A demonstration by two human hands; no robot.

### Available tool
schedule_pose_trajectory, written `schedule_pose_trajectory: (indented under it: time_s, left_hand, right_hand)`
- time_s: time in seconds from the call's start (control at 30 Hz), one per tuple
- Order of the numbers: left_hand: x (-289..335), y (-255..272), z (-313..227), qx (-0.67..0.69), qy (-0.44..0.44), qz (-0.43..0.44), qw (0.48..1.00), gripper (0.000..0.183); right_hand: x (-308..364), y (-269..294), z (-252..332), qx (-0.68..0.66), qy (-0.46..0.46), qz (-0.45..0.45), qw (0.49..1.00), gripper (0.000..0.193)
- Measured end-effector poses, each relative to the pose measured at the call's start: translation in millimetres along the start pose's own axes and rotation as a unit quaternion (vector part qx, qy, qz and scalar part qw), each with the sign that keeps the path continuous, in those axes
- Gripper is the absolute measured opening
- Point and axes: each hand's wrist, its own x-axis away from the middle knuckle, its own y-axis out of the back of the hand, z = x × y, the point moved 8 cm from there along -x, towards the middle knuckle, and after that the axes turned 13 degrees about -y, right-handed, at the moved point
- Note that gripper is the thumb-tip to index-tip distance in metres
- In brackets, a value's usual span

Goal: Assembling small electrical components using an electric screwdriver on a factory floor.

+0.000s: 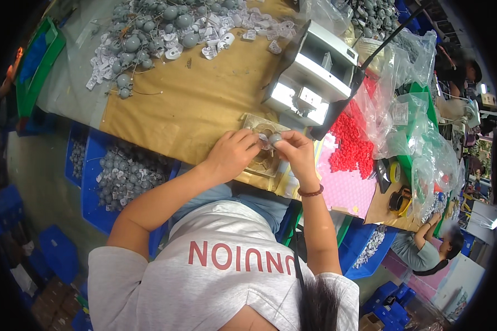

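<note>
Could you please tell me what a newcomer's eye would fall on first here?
Probably the bright red parts heaped right of centre, then the pile of grey balls at the upper left. Near the centre, the right hand pinches a single grey ball, the left hand close beside it.

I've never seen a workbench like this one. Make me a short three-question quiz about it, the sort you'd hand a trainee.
1. Multiple choice: what colour are the small parts heaped by the pink sheet?
A) Blue
B) Red
C) Yellow

2. True or false: the large blue bin at the left of the picture contains grey balls.

3. Short answer: which hand's fingers pinch the round grey part over the square fixture?

Key:
1. B, red.
2. True.
3. The right hand.
</note>
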Motion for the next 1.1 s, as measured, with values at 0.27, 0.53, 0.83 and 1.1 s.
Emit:
schedule_pose_trajectory:
  time_s: [0.27,0.53,0.83,1.1]
  left_hand:
    - [-2,8,2,0.000,-0.013,-0.044,0.999,0.021]
    - [-10,-2,9,0.012,0.049,-0.034,0.998,0.018]
    - [-20,-3,12,0.026,0.094,-0.065,0.993,0.036]
    - [-24,-6,13,0.016,0.086,-0.025,0.996,0.033]
  right_hand:
    - [24,-30,33,0.393,0.305,-0.207,0.842,0.034]
    - [17,-27,17,0.388,0.181,-0.201,0.881,0.041]
    - [23,-27,27,0.338,0.218,-0.201,0.893,0.055]
    - [2,87,92,0.172,0.328,-0.373,0.850,0.040]
